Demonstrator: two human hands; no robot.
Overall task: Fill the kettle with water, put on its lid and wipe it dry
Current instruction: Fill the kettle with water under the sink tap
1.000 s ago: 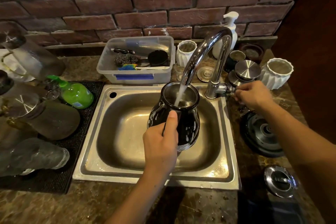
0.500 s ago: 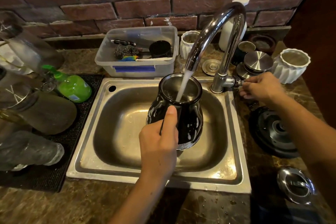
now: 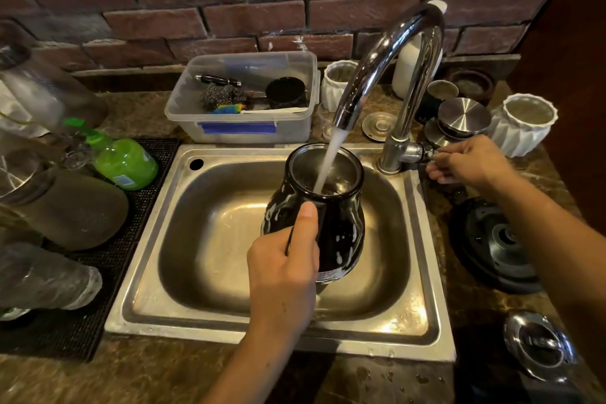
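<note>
A glossy black kettle (image 3: 341, 226) hangs over the steel sink (image 3: 423, 275), its mouth open and wet streaks on its side. My left hand (image 3: 282, 272) grips its handle, thumb up along it. A white stream of water (image 3: 329, 161) runs from the chrome tap (image 3: 387, 59) into the kettle's mouth. My right hand (image 3: 469, 162) is closed on the tap's small side handle. The kettle's chrome lid (image 3: 539, 346) lies on the counter at the bottom right. Beside the sink on the right sits the kettle's round black base (image 3: 495, 243).
A clear plastic box (image 3: 242, 128) of scrubbers stands behind the sink. White ribbed pots (image 3: 524, 123), metal lids and a soap dispenser crowd the back right. A green bottle (image 3: 126, 162) and overturned glass jars (image 3: 72, 207) lie on a black mat at the left. Water drops dot the front counter.
The view has shifted closer and lower over the sink. The water stream has grown thicker. Both hands keep their holds on the kettle and the tap handle.
</note>
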